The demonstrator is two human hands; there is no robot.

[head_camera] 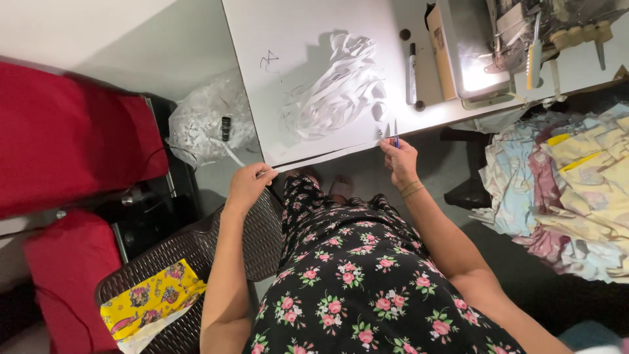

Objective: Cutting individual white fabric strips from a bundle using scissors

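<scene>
Elastic strip stretched along tabletop edge, pinched by left hand and right hand; snips also gripped right. Judged light, limp, stretchy; best held at ends.

A white worktable spans the far side under bright lamp light, with a dark wicker chair near left, red cushions beyond, and what looks like grey floor between.
</scene>
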